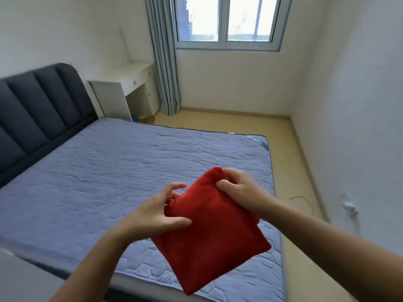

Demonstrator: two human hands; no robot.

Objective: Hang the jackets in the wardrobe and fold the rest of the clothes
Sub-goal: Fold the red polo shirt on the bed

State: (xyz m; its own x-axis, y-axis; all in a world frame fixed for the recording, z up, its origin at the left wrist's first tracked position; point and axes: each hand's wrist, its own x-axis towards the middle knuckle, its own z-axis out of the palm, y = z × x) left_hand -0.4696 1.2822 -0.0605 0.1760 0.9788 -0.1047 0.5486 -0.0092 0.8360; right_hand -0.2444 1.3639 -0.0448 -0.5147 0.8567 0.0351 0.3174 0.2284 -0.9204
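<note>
Holding a folded red fleece garment (213,236) in the air over the near right corner of the blue-grey quilted bed (98,171), tilted on one corner and clear of the mattress. Pinching its top corner with the right hand (237,188), fingers (231,173) curled tight and thumb pressed on the front. Gripping its left edge more loosely with the left hand (152,214): thumb laid across the front, index finger lifted clear, lower fingers tucked behind the cloth. Could lose the fold from here, with so little cloth under that left thumb; would then fall open and dangle from the right pinch alone. Could also slide off onto the pale floor (250,127) if lowered straight down, so close to the bed's near edge and right corner; safer further in, toward the middle of the mattress. Hard to name the kind of garment: no sleeve, collar or hem on show, only one smooth red face. Cannot see the back of the fold or the left fingers behind it, so cannot judge the firmness of that hold. Smeared by motion around both hands and along the right wall. Cut off at the lower left: a blurred grey surface (19,277), impossible to identify. Nothing of the wardrobe within the view, so cannot judge the remainder of the task.
</note>
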